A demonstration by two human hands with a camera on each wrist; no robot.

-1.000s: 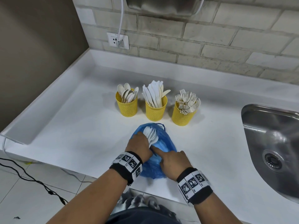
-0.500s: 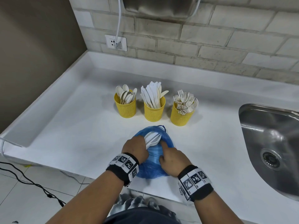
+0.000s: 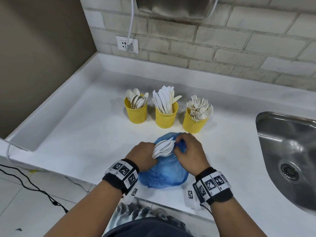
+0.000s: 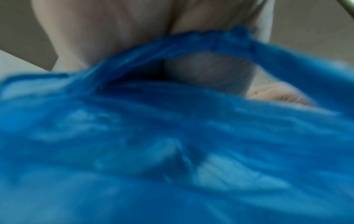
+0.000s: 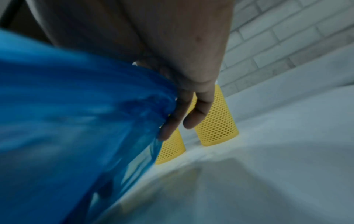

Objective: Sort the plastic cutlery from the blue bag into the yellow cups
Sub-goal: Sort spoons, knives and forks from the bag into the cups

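A crumpled blue bag (image 3: pixel 164 171) lies on the white counter (image 3: pixel 77 137) near its front edge. My left hand (image 3: pixel 147 152) grips a bundle of white plastic cutlery (image 3: pixel 164 147) that sticks out over the bag, pointing right. My right hand (image 3: pixel 180 143) pinches the bag's bunched plastic just beside the bundle's tips. Behind the bag stand three yellow mesh cups: spoons (image 3: pixel 136 112), knives (image 3: pixel 166 116) and forks (image 3: pixel 194 122). The left wrist view is blurred and filled by the blue bag (image 4: pixel 172 144). In the right wrist view, the blue bag (image 5: pixel 76 113) is against my fingers (image 5: pixel 172 121), with two yellow cups (image 5: pixel 218 121) behind.
A steel sink (image 3: pixel 289 156) is set into the counter at the right. A brick wall with a socket (image 3: pixel 126 44) and white cable runs along the back. A steel appliance (image 3: pixel 174 6) hangs above. Black cables (image 3: pixel 34 187) cross the floor at the left.
My right hand has moved from the bag's near side up to its top beside the cutlery. The bundle in my left hand has tipped over to the right.
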